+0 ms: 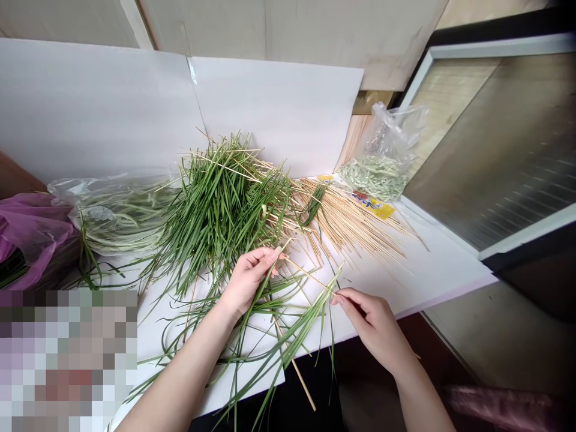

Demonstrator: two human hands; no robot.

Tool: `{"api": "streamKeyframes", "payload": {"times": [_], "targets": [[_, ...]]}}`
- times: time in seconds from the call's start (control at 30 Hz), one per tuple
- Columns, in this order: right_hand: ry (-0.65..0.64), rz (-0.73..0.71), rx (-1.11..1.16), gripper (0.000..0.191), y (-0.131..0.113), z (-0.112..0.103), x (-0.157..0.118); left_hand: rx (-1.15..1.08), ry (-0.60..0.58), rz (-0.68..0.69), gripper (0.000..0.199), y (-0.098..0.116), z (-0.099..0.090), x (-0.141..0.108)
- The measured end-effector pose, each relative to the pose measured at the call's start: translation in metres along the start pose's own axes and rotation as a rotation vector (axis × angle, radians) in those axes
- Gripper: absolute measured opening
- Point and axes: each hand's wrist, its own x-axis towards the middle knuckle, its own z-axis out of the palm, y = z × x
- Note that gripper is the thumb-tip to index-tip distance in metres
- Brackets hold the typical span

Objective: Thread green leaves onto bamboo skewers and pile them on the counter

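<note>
Between my two hands runs a thin bamboo skewer (308, 274). My right hand (375, 321) pinches it at its right end, and its other end meets the fingers of my left hand (252, 276). My left hand is closed on a garlic chive (260, 291), whose pale end sticks up past the fingertips. Several chives (297, 333) hang side by side from the skewer close to my right fingertips, their green leaves trailing down over the table edge. Whether the skewer tip pierces the chive in my left hand is hidden by the fingers.
A tall heap of chives on skewers (225, 198) stands behind my left hand. Loose bamboo skewers (355, 222) fan out to the right. Clear bags of greens (126, 210) (378, 174) and a purple bag (36, 234) lie around the white table (432, 264). Another skewer (302, 384) overhangs the front edge.
</note>
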Motion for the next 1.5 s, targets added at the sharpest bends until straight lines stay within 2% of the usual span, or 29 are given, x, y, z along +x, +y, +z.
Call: {"api": "streamKeyframes", "payload": {"times": [0.37,0.87,1.27,1.5], "targets": [[-0.002,0.007,0.009,0.034,0.001,0.001,0.0,0.055,0.042,0.085,0.026,0.0,0.003,0.001],[0.047,-0.045,-0.058,0.036,-0.001,0.003,0.0,0.019,0.022,0.027,0.025,-0.002,-0.001,0.002],[0.05,-0.055,-0.045,0.037,0.0,0.004,0.001,0.191,0.03,0.114,0.033,0.006,0.004,-0.002],[0.053,-0.055,-0.047,0.036,-0.001,0.006,0.001,0.185,0.085,0.141,0.022,0.008,0.003,-0.002]]}}
